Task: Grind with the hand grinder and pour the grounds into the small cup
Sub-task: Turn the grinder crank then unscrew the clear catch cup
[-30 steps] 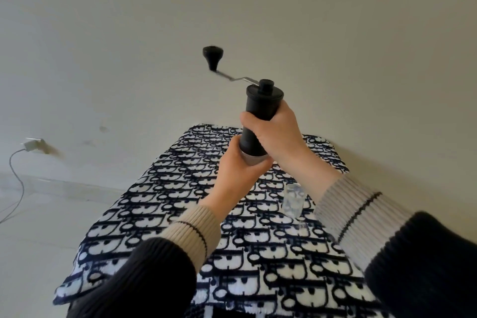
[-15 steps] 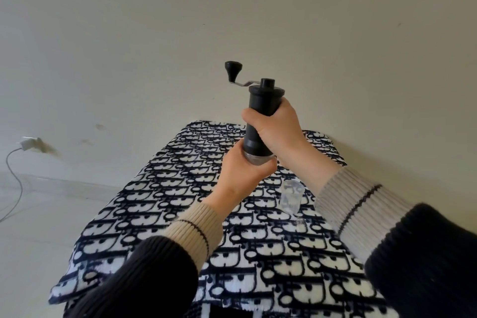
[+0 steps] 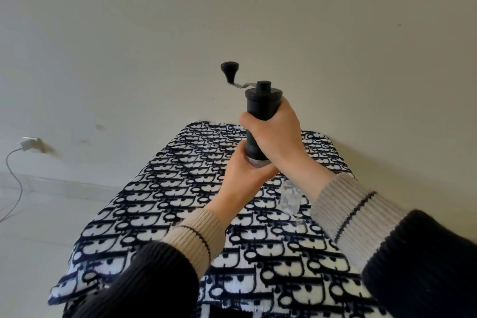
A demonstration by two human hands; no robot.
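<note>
Patterned cloth [image 3: 165, 204]; small cup [image 3: 289, 200] beside hand grinder [image 3: 260, 116].

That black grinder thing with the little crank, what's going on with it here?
A person is holding a black hand grinder upright in the air above a table covered with a patterned cloth. The right hand wraps the body, and the left hand grips the clear base underneath. Nobody is touching the crank knob. A small clear cup stands on the cloth below the right wrist; whether it holds anything is hard to tell.
</note>
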